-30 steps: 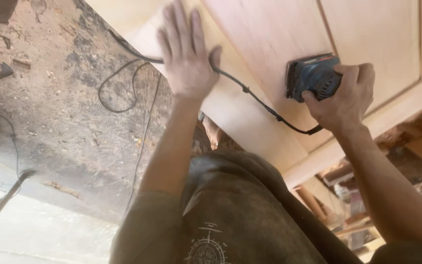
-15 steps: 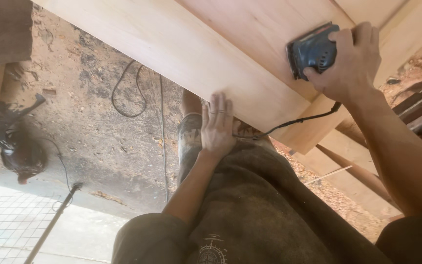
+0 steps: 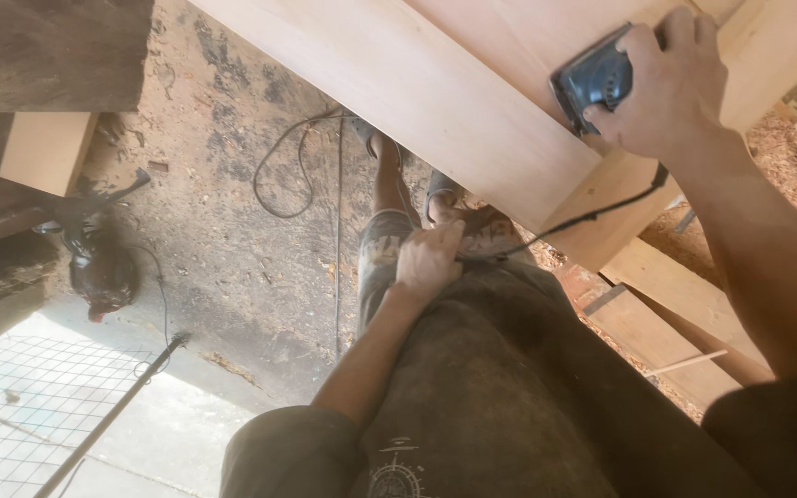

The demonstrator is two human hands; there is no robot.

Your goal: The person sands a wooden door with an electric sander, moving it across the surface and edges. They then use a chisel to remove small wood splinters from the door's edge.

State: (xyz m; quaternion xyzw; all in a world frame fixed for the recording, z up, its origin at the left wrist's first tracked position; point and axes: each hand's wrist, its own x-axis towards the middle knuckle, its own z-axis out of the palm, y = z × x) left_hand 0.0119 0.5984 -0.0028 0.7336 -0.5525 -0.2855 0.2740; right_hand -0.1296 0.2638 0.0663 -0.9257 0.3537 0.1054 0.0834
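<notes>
Sander [image 3: 594,80], dark and corded, sits gripped by right hand [image 3: 666,88] on pale wooden panel [image 3: 435,92]; left hand [image 3: 428,263] clutches the shirt hem; surface looks mostly smooth.

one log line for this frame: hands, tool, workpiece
right hand: gripping sander on wooden panel | left hand: at own shorts | cord: hanging off panel edge

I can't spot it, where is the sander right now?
In the head view, upper right: the dark sander sits on the pale wooden panel, gripped by the right hand.
</notes>
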